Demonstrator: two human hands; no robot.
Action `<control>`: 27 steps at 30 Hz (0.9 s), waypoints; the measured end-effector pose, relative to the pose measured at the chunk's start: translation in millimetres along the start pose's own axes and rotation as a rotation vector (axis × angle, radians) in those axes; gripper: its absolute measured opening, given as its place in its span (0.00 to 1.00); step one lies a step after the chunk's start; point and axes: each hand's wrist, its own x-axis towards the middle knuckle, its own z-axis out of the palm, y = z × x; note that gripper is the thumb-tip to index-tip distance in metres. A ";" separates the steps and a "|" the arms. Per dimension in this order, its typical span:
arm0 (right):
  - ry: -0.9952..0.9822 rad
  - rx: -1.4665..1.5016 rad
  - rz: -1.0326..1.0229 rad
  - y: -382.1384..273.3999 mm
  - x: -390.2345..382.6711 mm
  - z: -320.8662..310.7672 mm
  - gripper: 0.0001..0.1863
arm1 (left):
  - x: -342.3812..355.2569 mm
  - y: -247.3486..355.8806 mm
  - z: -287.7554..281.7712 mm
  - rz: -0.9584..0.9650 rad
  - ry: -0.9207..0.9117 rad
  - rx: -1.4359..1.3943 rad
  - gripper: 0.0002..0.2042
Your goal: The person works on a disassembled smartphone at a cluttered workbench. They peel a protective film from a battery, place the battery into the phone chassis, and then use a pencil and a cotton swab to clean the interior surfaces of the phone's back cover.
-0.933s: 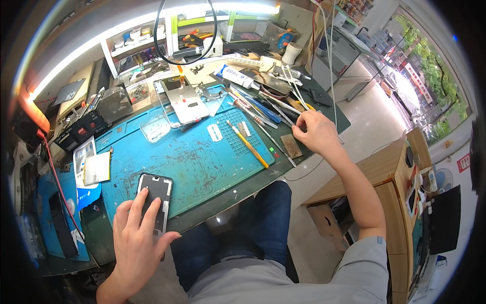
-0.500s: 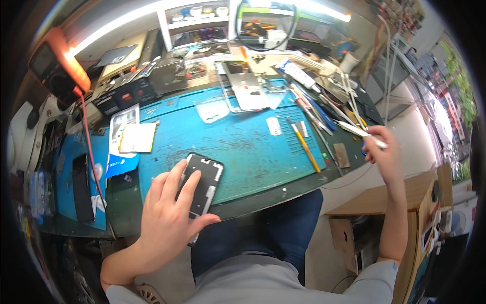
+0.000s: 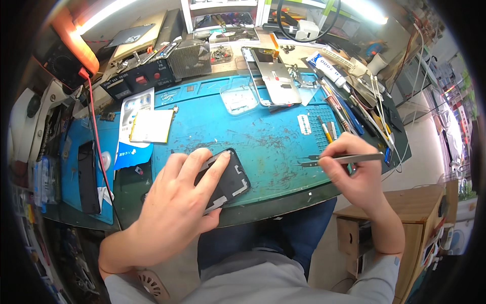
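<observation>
A black phone screen panel [image 3: 230,183] with pale strips along its edges lies slanted at the front edge of the blue work mat [image 3: 197,134]. My left hand [image 3: 174,200] is over it, the fingers pressing its top and the thumb along its near edge. The part of the panel under my palm is hidden. In my right hand [image 3: 349,175] is a pair of dark metal tweezers [image 3: 369,158], pinched between thumb and fingers. Their two tips are slightly apart, point left above the mat and touch nothing; a gap separates them from the panel.
Another opened phone [image 3: 278,83] lies at the back beside a clear plastic tray [image 3: 239,99]. A razor blade [image 3: 304,124] is right of centre; pens and tools crowd around a glue tube [image 3: 326,71]. At left are a battery [image 3: 152,125], a red cable [image 3: 93,121] and a dark phone [image 3: 87,177].
My right hand has come left from the bench's right side and now points the tweezers over the mat. My left thumb has drawn in to the panel, which is turned more to the right.
</observation>
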 end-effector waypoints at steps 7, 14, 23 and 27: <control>-0.043 -0.002 -0.039 -15.2 -4.3 15.3 0.16 | 5.9 -5.0 -5.2 0.037 -0.015 0.028 0.42; 0.021 0.334 -0.112 -2.3 -11.0 75.6 0.16 | 6.8 0.2 0.1 0.028 0.032 0.119 0.43; 0.171 0.115 -0.333 -9.1 -17.6 96.1 0.20 | 1.3 8.0 3.8 -0.003 0.037 0.184 0.42; 0.174 0.120 -0.359 -6.4 -14.5 97.9 0.21 | 1.9 8.9 3.3 0.000 0.032 0.192 0.42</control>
